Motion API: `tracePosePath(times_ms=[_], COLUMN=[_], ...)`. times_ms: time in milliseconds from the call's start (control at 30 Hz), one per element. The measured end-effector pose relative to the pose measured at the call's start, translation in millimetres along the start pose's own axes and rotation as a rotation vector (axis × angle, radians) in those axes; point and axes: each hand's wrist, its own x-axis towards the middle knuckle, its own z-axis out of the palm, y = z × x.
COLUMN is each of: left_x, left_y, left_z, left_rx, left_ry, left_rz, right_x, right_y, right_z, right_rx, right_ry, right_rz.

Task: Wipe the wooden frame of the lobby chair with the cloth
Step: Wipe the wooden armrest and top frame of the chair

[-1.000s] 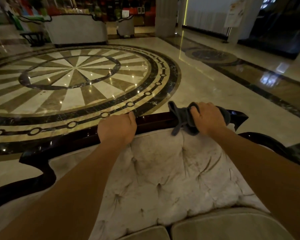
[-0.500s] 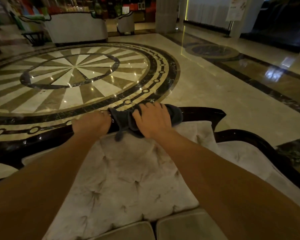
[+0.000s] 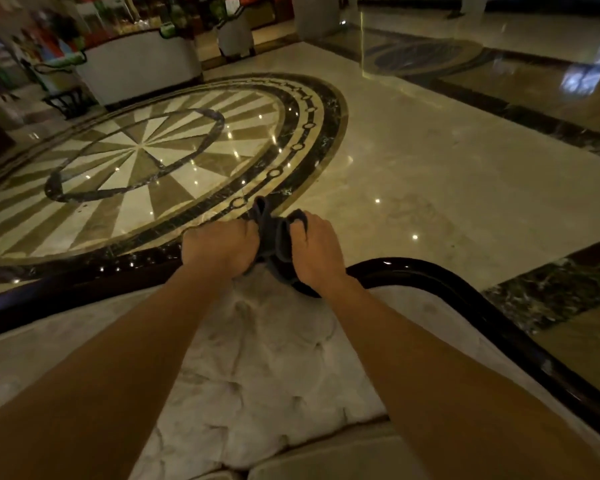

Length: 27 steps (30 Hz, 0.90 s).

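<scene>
Upholstery: tufted, soft, nearest | wooden frame: rigid, glossy top rail, likely slick | cloth: limp, light, bunched on rail between left hand and right hand, both clenched on cloth; best gripped wadded, palm pressing down | floor: beyond.

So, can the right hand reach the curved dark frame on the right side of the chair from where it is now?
Probably yes. The right hand holds the cloth on the top rail, and the dark frame curves away right beside it, with nothing lying between them.
</scene>
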Motion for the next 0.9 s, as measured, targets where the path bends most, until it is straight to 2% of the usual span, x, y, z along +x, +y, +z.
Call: tracePosePath(times_ms=[100,200,233,267,300,400,433,567,633,733,833,900], left_x=[6,15,16,17,16,14,14,13,8,5,2,1], left_y=[0,9,10,10,7,-4,-4,1,8,43,98,128], left_z=[1,2,2,1,2,9,10,11,12,18,34,48], left_rx=[-0.048,0.075,0.074,0.075,0.076,0.116,0.128,0.128,0.093,0.061,0.184,0.313], left_ry=[0.013,0.068,0.065,0.053,0.049,0.037,0.033,0.108,0.172,0.174,0.139,0.094], left_rz=[-0.033,-0.014,-0.039,-0.072,-0.087,-0.042,-0.038,-0.072,-0.015,0.222,0.393,0.436], right_x=[2,12,9,6,0,-20,-22,-21,-16,-10,-8,-5], right_y=[1,7,9,15,22,52,63,106,127,142,151,155], right_z=[12,18,20,26,29,32,26,-15,-36,-60,-77,-86], right_rx=[0.476,0.823,0.856,0.797,0.62,-0.059,-0.194,-0.67,-0.801,-0.887,-0.84,-0.707], right_ry=[0.057,0.022,-0.001,-0.027,-0.08,-0.298,-0.331,-0.323,-0.298,-0.332,-0.332,-0.345], right_rz=[0.236,0.486,0.532,0.522,0.454,0.108,0.033,-0.245,-0.285,-0.249,-0.175,-0.076])
